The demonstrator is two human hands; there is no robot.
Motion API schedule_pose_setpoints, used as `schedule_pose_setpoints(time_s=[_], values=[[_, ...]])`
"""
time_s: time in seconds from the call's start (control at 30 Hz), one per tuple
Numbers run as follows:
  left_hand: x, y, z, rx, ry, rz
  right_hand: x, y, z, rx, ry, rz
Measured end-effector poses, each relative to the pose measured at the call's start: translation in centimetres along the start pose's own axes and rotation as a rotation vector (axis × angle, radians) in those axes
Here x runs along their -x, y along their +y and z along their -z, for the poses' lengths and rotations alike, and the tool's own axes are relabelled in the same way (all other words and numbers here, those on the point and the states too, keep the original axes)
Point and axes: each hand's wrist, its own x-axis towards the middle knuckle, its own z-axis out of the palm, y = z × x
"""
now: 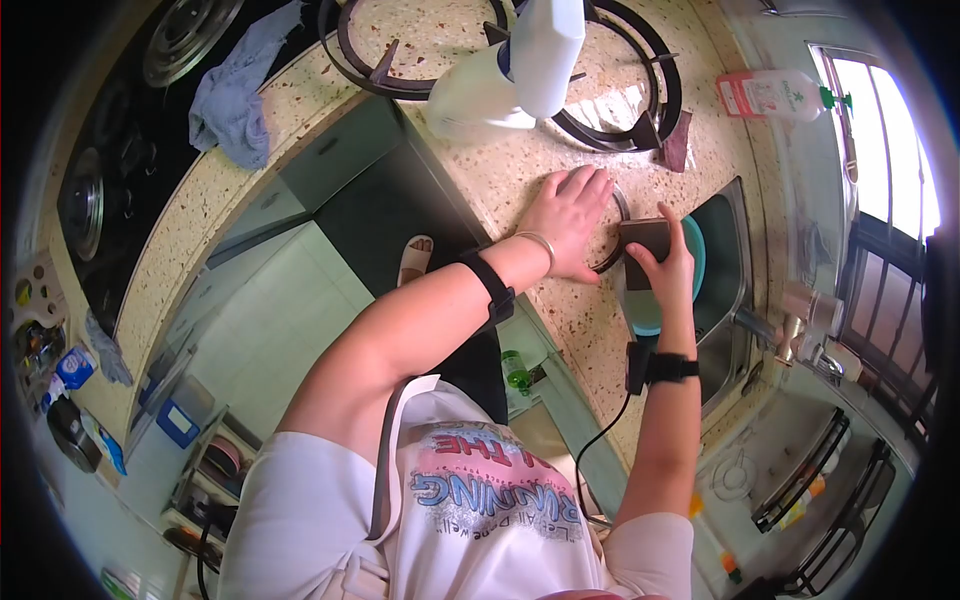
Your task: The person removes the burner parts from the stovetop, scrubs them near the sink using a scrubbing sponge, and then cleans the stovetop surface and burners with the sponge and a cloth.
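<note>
The dark ring (pixel 608 266) lies flat on the speckled surface (pixel 585 345), right of the frame's centre, partly covered by the left hand (pixel 567 222). It is thin, rounded and black, with the surface showing through its middle. The left grip has its fingers extended over the ring and the thumb set apart; I cannot tell whether they close on it. The right grip (pixel 665 258), beside it, is clamped on a brown block (pixel 645 238), thumb against the near face; the block is flat and straight-edged.

Counting outward: 1 bangle and 1 black strap are on the left arm, 1 black strap on the right. Just right of the block are 1 teal bowl (pixel 697 250) and 1 metal sink (pixel 738 215). Toward the top of the frame stand 2 larger black pan supports (pixel 670 85), with 1 blurred white bottle (pixel 548 60) in front of them and 1 reddish-brown piece (pixel 677 143) by the right support. At upper right lies 1 pump bottle (pixel 775 95) with a pink label; at upper left, 1 blue-grey cloth (pixel 235 100).
</note>
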Motion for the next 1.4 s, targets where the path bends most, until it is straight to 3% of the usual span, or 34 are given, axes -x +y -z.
schedule_pose_setpoints(time_s=[0.13,0.27,0.37,0.6,0.73,0.87,1.07,1.2,1.3,1.4], values=[[0.0,-0.1,-0.1,-0.014,-0.002,0.001,-1.6,1.3,0.9,0.146,-0.165,-0.042],[-0.1,0.1,0.0,-0.026,0.003,-0.004,-0.3,2.7,-1.4,0.074,-0.012,0.034],[-0.1,0.1,0.0,-0.022,0.010,-0.001,-0.4,1.2,-2.0,0.198,0.069,0.166],[-0.2,0.1,-0.1,0.012,0.017,0.003,0.3,1.6,-1.6,0.139,0.006,-0.010],[-0.2,0.0,-0.3,-0.021,0.001,-0.006,-1.1,0.5,-1.4,0.271,0.092,0.227],[-0.3,0.1,-0.2,-0.046,-0.012,-0.004,-3.7,-0.3,-0.8,0.347,0.071,0.330],[-0.4,-0.1,-0.2,-0.018,-0.023,0.005,-1.2,0.7,-0.6,0.172,-0.031,0.172],[-0.1,0.2,0.0,-0.032,-0.055,0.001,-4.5,0.1,-1.0,0.322,-0.035,0.240],[-0.2,0.2,0.3,-0.028,-0.047,0.005,-7.0,0.3,-2.0,0.213,0.150,0.397],[-0.2,0.3,0.1,-0.019,-0.023,0.000,-4.2,1.3,-1.0,0.253,0.000,0.200]])
